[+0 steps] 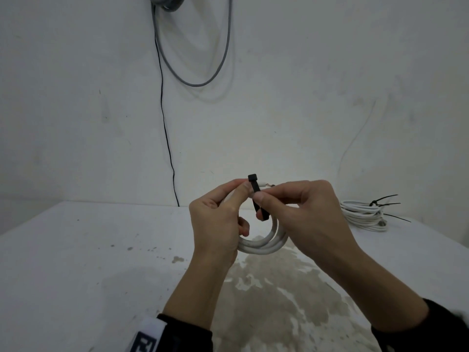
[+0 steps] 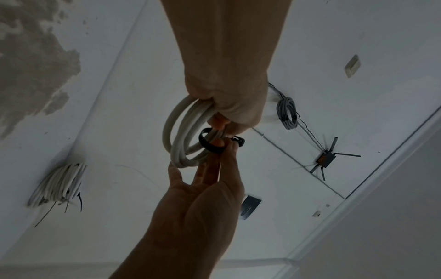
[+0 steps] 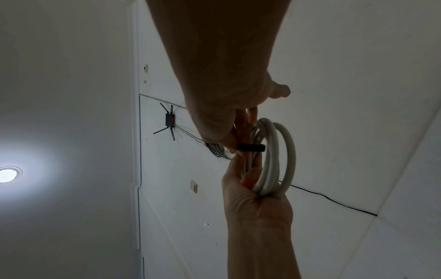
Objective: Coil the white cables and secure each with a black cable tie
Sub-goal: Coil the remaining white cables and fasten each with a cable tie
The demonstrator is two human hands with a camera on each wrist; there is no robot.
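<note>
Above the white table (image 1: 76,250) both hands hold a small coil of white cable (image 1: 264,243). My left hand (image 1: 242,190) grips the coil on its left side, fingers curled through the loop and thumb up near the top. A black cable tie (image 1: 255,190) wraps round the top of the coil, its square head (image 1: 253,178) sticking up. My right hand (image 1: 261,205) pinches the tie's strap just right of the coil. In the left wrist view the tie (image 2: 210,145) forms a loose loop round the strands (image 2: 181,136). The right wrist view shows the tie (image 3: 251,147) across the coil (image 3: 274,160).
A bundle of white cable coils with black ties (image 1: 365,214) lies at the table's back right. A grey cable loop (image 1: 193,82) and a thin black wire (image 1: 165,123) hang on the wall behind. The tabletop has a worn brown patch (image 1: 279,288) near me.
</note>
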